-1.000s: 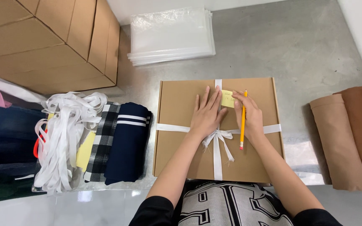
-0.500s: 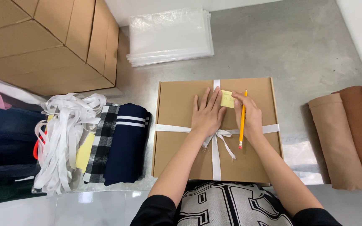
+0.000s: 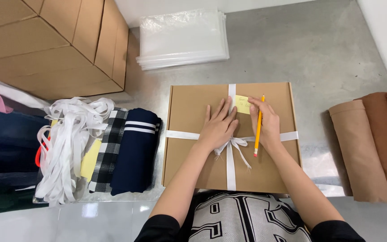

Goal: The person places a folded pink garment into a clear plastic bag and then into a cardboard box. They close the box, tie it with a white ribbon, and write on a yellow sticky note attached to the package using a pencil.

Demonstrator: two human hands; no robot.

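Observation:
A flat brown cardboard box (image 3: 189, 152) lies in front of me, tied crosswise with white ribbon (image 3: 230, 166) knotted in a bow at its middle. My left hand (image 3: 218, 127) rests flat on the lid, fingers spread, just left of a small yellow sticky note (image 3: 242, 105) stuck beside the ribbon. My right hand (image 3: 267, 123) presses its fingertips on the note's right edge and holds an orange pencil (image 3: 258, 127), which points down toward me along the hand.
Left of the box lie folded garments (image 3: 133, 150) and a heap of white ribbon strips (image 3: 68, 143). Large cardboard cartons (image 3: 45, 45) stand at the back left, a stack of clear plastic bags (image 3: 182, 38) behind the box, and brown fabric rolls (image 3: 368, 143) at the right.

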